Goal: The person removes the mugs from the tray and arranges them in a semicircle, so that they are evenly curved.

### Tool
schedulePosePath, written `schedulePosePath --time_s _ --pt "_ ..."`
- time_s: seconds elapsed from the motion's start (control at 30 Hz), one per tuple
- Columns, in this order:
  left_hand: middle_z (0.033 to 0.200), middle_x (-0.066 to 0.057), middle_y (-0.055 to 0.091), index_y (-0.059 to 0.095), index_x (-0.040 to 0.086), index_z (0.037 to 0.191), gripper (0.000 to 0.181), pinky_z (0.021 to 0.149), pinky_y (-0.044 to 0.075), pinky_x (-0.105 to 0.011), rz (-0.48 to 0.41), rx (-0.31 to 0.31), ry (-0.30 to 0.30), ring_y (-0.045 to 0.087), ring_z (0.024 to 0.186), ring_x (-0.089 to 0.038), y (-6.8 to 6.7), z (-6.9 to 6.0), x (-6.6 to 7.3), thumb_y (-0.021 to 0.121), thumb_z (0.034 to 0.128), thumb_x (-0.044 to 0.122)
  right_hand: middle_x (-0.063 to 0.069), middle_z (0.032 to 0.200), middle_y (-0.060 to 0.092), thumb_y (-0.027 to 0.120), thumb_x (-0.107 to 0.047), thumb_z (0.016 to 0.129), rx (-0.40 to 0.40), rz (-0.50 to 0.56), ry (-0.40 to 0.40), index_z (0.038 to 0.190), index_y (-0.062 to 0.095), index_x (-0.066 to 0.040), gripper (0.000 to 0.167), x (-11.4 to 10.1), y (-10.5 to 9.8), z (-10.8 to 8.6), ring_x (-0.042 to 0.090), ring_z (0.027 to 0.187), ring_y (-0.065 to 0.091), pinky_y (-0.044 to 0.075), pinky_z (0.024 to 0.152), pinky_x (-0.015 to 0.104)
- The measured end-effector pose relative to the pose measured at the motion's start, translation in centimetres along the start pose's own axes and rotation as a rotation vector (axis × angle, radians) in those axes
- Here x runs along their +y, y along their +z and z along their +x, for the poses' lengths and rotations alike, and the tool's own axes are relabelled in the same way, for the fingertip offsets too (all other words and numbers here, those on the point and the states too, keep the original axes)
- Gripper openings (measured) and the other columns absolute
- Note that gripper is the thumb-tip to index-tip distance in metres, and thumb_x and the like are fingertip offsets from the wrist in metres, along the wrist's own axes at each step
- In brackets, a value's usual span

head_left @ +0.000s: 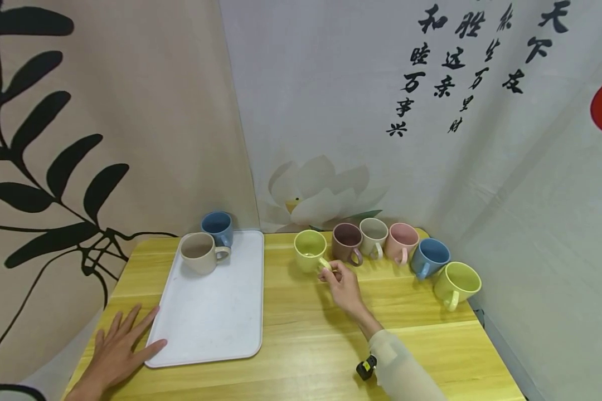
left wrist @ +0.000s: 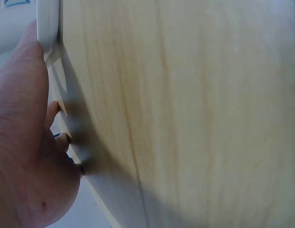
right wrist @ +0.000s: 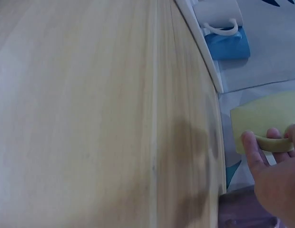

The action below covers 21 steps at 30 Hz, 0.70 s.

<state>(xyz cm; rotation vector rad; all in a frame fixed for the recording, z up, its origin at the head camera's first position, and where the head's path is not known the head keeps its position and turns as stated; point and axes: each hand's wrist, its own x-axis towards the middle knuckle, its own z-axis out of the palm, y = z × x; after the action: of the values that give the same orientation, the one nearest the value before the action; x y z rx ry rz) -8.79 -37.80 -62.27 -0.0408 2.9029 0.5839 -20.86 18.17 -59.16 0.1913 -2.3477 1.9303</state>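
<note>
My right hand point(head_left: 345, 287) pinches the handle of a yellow-green mug point(head_left: 309, 249). In the right wrist view a narrow gap shows between that mug point(right wrist: 266, 118) and the tabletop, so it is slightly raised. My left hand point(head_left: 117, 348) lies with spread fingers at the tray's left edge; its thumb touches the rim and the other fingertips rest on the table beside it. On the white tray point(head_left: 215, 312), a beige mug point(head_left: 198, 256) and a blue mug point(head_left: 217, 225) stand close together at the far left corner.
Right of the raised mug runs a row: a dark maroon mug point(head_left: 346, 244), a grey-white mug point(head_left: 373, 236), a pink mug point(head_left: 400, 243), a blue mug point(head_left: 428, 258) and another yellow-green mug point(head_left: 456, 284). Printed curtains point(head_left: 331, 111) hang behind the wooden table point(head_left: 301, 334).
</note>
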Motion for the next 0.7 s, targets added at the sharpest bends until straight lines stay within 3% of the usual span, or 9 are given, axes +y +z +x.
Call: schedulePosePath --time_s 0.1,0.33,0.7 --pt "0.18 -0.045 0.011 0.02 0.028 0.182 0.103 0.111 -0.008 -0.104 -0.001 -0.005 -0.007 0.0 0.156 -0.086 0.0 0.0 0.0 0.063 0.1028 0.079 0.032 0.109 0.081 0.069 -0.004 0.111 0.007 0.008 -0.007 0.116 0.069 0.006 0.01 0.3 -0.2 0.1 0.05 0.103 0.082 0.07 0.097 0.056" --pt "0.181 -0.043 0.01 0.019 0.028 0.182 0.104 0.111 -0.008 -0.104 -0.006 -0.008 -0.009 -0.001 0.157 -0.085 0.0 0.1 0.1 0.063 0.1024 0.079 0.031 0.109 0.082 0.07 -0.006 0.111 0.046 0.018 0.021 0.115 0.071 0.005 0.012 0.8 -0.4 0.6 0.034 0.097 0.084 0.072 0.091 0.041" --pt "0.18 -0.044 0.012 0.02 0.027 0.182 0.103 0.11 -0.007 -0.105 -0.01 -0.002 -0.005 0.0 0.157 -0.085 -0.2 -0.1 0.3 0.064 0.1027 0.078 0.033 0.107 0.081 0.069 -0.005 0.112 0.089 0.04 0.066 0.113 0.07 0.006 0.011 1.8 -0.5 1.1 0.036 0.097 0.084 0.071 0.089 0.041"
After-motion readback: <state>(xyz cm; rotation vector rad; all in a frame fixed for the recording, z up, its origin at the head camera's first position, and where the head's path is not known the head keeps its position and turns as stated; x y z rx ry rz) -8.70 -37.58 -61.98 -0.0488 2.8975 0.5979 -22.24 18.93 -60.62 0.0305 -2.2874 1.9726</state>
